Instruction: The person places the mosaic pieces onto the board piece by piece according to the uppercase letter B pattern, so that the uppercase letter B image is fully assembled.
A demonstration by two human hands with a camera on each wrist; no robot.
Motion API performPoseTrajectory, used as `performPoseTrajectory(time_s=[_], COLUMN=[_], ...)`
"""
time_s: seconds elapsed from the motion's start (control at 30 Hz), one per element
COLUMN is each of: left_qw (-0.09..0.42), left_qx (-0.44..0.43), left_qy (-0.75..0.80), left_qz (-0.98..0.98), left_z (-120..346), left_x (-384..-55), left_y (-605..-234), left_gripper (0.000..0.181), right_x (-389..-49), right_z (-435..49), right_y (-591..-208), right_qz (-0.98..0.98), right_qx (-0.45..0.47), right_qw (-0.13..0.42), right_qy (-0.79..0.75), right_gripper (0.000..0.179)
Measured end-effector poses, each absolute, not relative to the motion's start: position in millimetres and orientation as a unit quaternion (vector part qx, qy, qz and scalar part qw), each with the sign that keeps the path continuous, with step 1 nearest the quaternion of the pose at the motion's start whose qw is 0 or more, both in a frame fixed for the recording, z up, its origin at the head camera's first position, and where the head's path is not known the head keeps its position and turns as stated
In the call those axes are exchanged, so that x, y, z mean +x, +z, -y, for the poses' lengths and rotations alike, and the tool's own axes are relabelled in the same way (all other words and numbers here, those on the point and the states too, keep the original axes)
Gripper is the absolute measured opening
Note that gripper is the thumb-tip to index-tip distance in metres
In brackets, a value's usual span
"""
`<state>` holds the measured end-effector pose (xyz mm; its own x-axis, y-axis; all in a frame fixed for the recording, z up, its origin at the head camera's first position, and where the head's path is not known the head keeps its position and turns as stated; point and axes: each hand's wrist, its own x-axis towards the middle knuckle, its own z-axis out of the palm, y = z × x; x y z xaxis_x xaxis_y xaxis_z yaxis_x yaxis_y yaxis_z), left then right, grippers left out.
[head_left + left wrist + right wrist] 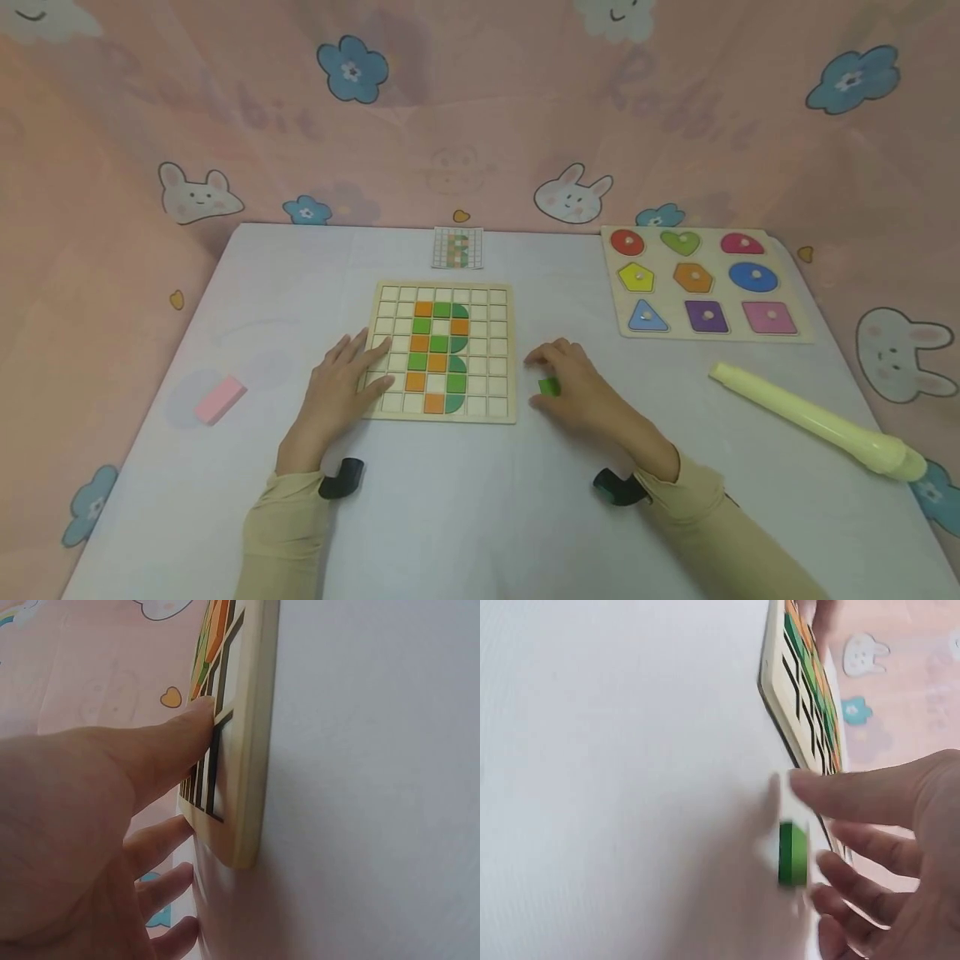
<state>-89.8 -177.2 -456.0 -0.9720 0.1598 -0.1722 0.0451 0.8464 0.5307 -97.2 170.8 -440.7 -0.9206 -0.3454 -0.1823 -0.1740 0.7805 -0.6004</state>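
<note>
A wooden grid board lies mid-table, with orange and green squares and dark green rounded pieces forming a letter B. My left hand rests at its left edge; in the left wrist view the thumb lies on the board's face and the other fingers are by its side. Right of the board, my right hand hovers around a green square block on the table. The right wrist view shows this green block between the spread thumb and fingers, with a gap to the thumb.
Behind the board lies a small pattern card showing a similar letter. A knobbed shape puzzle occupies the back right, and a pale yellow tube lies at the right. At the left is a pink block.
</note>
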Motion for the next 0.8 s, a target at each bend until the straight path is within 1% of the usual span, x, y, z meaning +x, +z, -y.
performPoseTrajectory(time_s=[0.13, 0.23, 0.37, 0.53, 0.8], left_qw=[0.105, 0.105, 0.107, 0.107, 0.106], left_qx=[0.053, 0.052, 0.05, 0.049, 0.049], left_qy=[0.271, 0.271, 0.272, 0.271, 0.274], left_qz=[-0.955, -0.956, -0.955, -0.955, -0.955], left_z=[177, 177, 177, 177, 177], left_x=[-90, -90, -90, -90, -90], left_y=[-456, -457, -458, -459, -460], left_gripper=[0.062, 0.062, 0.062, 0.063, 0.063], right_x=[-98, -98, -98, -97, -93], right_z=[-185, -189, -187, -177, -143], right_y=[-442, -445, -447, -450, -450], right_qz=[-0.933, -0.931, -0.927, -0.919, -0.9], right_qx=[-0.153, -0.163, -0.153, -0.135, -0.139], right_qw=[0.149, 0.139, 0.13, 0.113, 0.066], right_qy=[-0.289, -0.296, -0.317, -0.352, -0.408], right_gripper=[0.041, 0.033, 0.024, 0.018, 0.018])
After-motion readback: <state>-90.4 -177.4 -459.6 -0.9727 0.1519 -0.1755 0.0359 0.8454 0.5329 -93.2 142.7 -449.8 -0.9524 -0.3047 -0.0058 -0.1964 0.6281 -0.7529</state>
